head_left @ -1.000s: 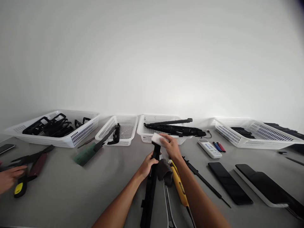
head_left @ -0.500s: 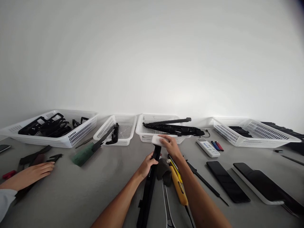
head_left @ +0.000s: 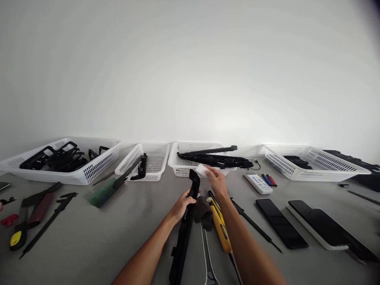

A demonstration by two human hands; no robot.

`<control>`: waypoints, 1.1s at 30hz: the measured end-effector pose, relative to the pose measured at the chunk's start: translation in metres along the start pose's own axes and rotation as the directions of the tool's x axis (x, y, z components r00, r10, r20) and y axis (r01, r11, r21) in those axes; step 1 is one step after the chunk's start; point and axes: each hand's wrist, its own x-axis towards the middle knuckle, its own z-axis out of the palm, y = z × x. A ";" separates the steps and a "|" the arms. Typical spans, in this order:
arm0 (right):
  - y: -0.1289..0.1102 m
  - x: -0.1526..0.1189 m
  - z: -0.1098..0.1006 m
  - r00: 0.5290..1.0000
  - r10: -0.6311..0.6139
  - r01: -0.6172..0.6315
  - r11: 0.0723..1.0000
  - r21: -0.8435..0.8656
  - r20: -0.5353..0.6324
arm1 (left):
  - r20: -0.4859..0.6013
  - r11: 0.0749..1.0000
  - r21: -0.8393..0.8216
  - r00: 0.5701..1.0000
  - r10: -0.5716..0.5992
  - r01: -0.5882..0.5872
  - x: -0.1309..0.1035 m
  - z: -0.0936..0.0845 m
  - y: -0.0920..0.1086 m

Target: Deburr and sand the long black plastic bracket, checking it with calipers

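Note:
My left hand [head_left: 181, 206] is closed around a long black plastic part [head_left: 184, 233], which slants up from the bottom edge to a hooked tip. My right hand [head_left: 216, 181] grips a small white pad [head_left: 202, 170], possibly a folded cloth or a sponge. The pad is close beside the part's tip, to its right; whether they touch is unclear. Under and beside my right forearm lie a yellow-handled tool [head_left: 221, 229] with a cord, a dark grey rounded piece [head_left: 203, 211] and a black caliper [head_left: 255, 223].
White plastic baskets [head_left: 86, 174] with black parts line the wall. At right are a white meter-like device [head_left: 258, 182], markers [head_left: 269, 180] and a black phone [head_left: 282, 223]. Left of me lie another caliper [head_left: 49, 223], a green-bladed tool [head_left: 102, 193] and a yellow-and-black tool end [head_left: 18, 239].
The white pad in my right hand has shifted off the part's top end, slightly rightward, baring the hooked tip. A co-worker's hand at left has withdrawn almost fully from view.

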 end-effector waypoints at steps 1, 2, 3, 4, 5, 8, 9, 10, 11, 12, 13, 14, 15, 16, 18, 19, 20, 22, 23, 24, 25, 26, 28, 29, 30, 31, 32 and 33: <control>0.000 -0.001 0.002 1.000 -0.001 0.001 1.000 0.000 -0.013 | 0.004 1.000 0.003 1.000 0.002 -0.002 0.000 0.000 0.000; -0.001 -0.002 0.004 1.000 -0.003 0.003 1.000 0.000 -0.018 | 0.007 1.000 0.003 1.000 0.002 -0.002 0.000 0.000 -0.001; -0.001 -0.003 0.006 1.000 -0.004 0.004 1.000 -0.002 -0.017 | 0.007 1.000 0.003 1.000 0.000 0.000 0.000 -0.001 -0.001; -0.002 -0.003 0.007 1.000 -0.005 0.005 1.000 -0.004 -0.013 | 0.005 1.000 0.002 1.000 -0.003 0.003 0.000 -0.001 -0.002; -0.003 -0.004 0.009 1.000 -0.006 0.006 1.000 -0.007 -0.015 | 0.002 1.000 0.002 1.000 -0.007 0.007 0.000 -0.001 -0.003; -0.004 -0.004 0.012 1.000 -0.008 0.007 1.000 -0.021 -0.027 | -0.005 1.000 -0.003 1.000 -0.011 0.011 0.001 -0.002 -0.004; -0.004 -0.004 0.012 1.000 -0.010 0.009 1.000 -0.027 -0.026 | -0.005 1.000 -0.002 1.000 -0.006 0.006 0.001 -0.002 -0.004; -0.005 -0.003 0.011 0.999 -0.012 0.010 0.999 -0.035 -0.032 | -0.005 1.000 -0.001 1.000 -0.003 0.003 0.001 -0.003 -0.005; -0.005 -0.003 0.009 0.999 -0.012 0.010 0.999 -0.043 -0.051 | -0.003 1.000 0.001 1.000 -0.003 0.003 0.001 -0.003 -0.005; -0.006 -0.002 0.007 0.997 -0.012 0.007 0.999 -0.052 -0.081 | -0.004 1.000 0.002 1.000 -0.001 0.001 0.001 -0.003 -0.005; -0.006 -0.002 0.005 0.994 -0.010 0.004 0.998 -0.058 -0.113 | -0.006 1.000 0.002 1.000 -0.001 0.001 0.002 -0.004 -0.006; -0.008 -0.003 0.002 0.992 -0.009 0.002 0.998 -0.061 -0.130 | -0.013 1.000 0.001 1.000 0.001 -0.001 0.002 -0.004 -0.006; -0.009 -0.004 -0.001 0.993 -0.009 0.002 0.998 -0.058 -0.119 | -0.026 1.000 0.003 1.000 0.009 -0.009 0.002 -0.004 -0.007; -0.011 -0.005 -0.004 0.996 -0.008 0.004 0.999 -0.048 -0.084 | -0.042 1.000 0.009 0.999 0.019 -0.019 0.002 -0.004 -0.007; -0.015 -0.010 -0.010 1.000 -0.007 0.008 1.000 -0.013 0.027 | -0.077 0.998 0.035 0.996 0.050 -0.048 0.004 -0.004 -0.007; -0.017 -0.013 -0.014 0.995 -0.004 0.004 1.000 0.009 0.098 | -0.087 0.997 0.049 0.994 0.069 -0.065 0.004 -0.004 -0.008; -0.017 -0.015 -0.017 0.986 0.000 -0.005 1.000 0.028 0.168 | -0.095 0.995 0.058 0.991 0.092 -0.087 0.005 -0.003 -0.008; -0.015 -0.020 -0.022 0.941 0.019 -0.036 0.998 0.043 0.337 | -0.082 0.992 0.051 0.990 0.119 -0.115 0.005 -0.003 -0.008; -0.013 -0.022 -0.025 0.926 0.014 -0.030 0.999 0.038 0.377 | -0.080 0.992 0.030 0.989 0.121 -0.119 0.004 -0.003 -0.008; -0.011 -0.024 -0.026 0.925 -0.018 0.009 1.000 0.026 0.381 | -0.074 0.993 0.009 0.990 0.119 -0.119 0.004 -0.003 -0.007; -0.008 -0.025 -0.027 0.926 -0.068 0.070 0.998 0.008 0.371 | -0.068 0.994 -0.001 0.991 0.113 -0.114 0.003 -0.003 -0.008; -0.005 -0.027 -0.028 0.923 -0.116 0.133 0.991 -0.020 0.366 | -0.066 0.995 -0.001 0.993 0.102 -0.102 0.002 -0.004 -0.008; -0.001 -0.030 -0.029 0.904 -0.172 0.231 0.967 -0.107 0.392 | -0.086 0.997 -0.007 0.993 0.076 -0.077 0.001 -0.006 -0.010; 0.000 -0.031 -0.029 0.893 -0.178 0.262 0.952 -0.157 0.413 | -0.100 0.998 -0.010 0.993 0.062 -0.064 0.001 -0.008 -0.012; 0.001 -0.032 -0.029 0.889 -0.173 0.281 0.937 -0.207 0.424 | -0.115 0.998 -0.015 0.992 0.053 -0.055 0.002 -0.010 -0.013; 0.001 -0.033 -0.029 0.892 -0.167 0.291 0.923 -0.252 0.419 | -0.127 0.999 -0.016 0.991 0.045 -0.047 0.003 -0.012 -0.015; 0.001 -0.033 -0.029 0.904 -0.159 0.289 0.911 -0.293 0.398 | -0.136 0.999 -0.013 0.990 0.037 -0.039 0.004 -0.014 -0.017; 0.001 -0.033 -0.029 0.920 -0.150 0.276 0.903 -0.329 0.362 | -0.141 0.999 -0.005 0.990 0.030 -0.031 0.006 -0.017 -0.019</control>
